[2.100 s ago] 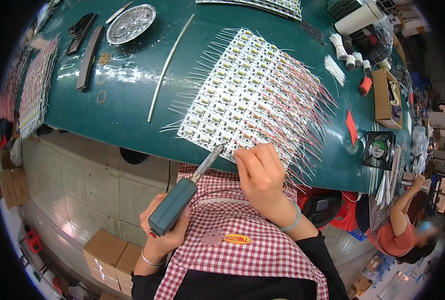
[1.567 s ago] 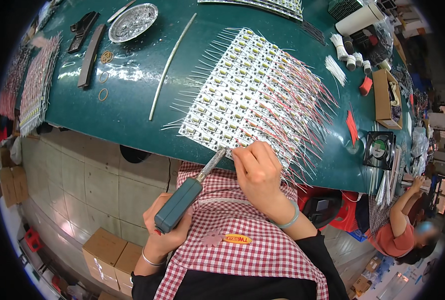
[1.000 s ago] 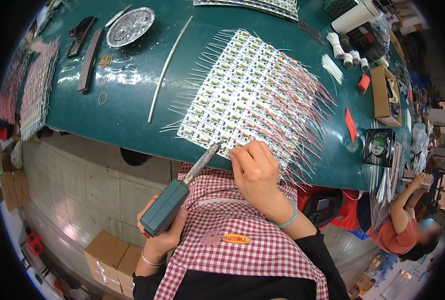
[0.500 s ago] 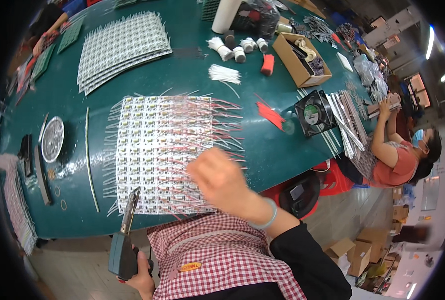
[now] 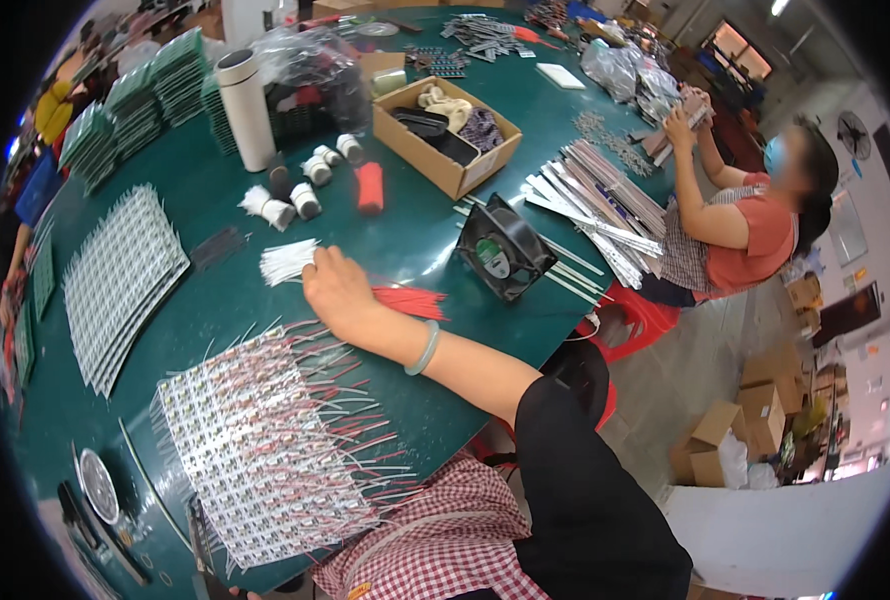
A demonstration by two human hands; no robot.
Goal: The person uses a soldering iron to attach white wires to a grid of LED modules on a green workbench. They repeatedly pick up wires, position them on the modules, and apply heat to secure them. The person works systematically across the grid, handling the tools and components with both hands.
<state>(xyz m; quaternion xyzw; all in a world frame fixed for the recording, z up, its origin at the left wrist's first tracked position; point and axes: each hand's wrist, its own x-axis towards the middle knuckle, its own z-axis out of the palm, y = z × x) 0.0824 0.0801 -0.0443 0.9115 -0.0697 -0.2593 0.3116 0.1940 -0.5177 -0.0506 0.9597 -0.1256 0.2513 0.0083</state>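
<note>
My right hand [image 5: 340, 292] reaches across the green table to a small pile of white wires [image 5: 287, 262], its fingers closed on the near end of the pile. Beside that wrist lies a bunch of red wires [image 5: 413, 301]. In front of me is a sheet of small white circuit boards [image 5: 255, 450], with red and white wires sticking out along its right side and white ones along its left. At the lower edge, a soldering gun [image 5: 201, 545] points up by the sheet's left corner. Only a bit of my left hand [image 5: 252, 595] shows, at its handle.
A black fan [image 5: 505, 248] and metal strips [image 5: 605, 210] lie to the right. Behind are a cardboard box [image 5: 445, 140], wire rolls [image 5: 305, 200] and a white flask [image 5: 245, 110]. Stacked board sheets [image 5: 125, 290] and a metal dish [image 5: 98, 487] are at left. A co-worker [image 5: 745, 220] sits at right.
My right hand has gone from above the board sheet out to the white wire pile. The view has turned to the right, and the soldering gun now sits low at the lower edge.
</note>
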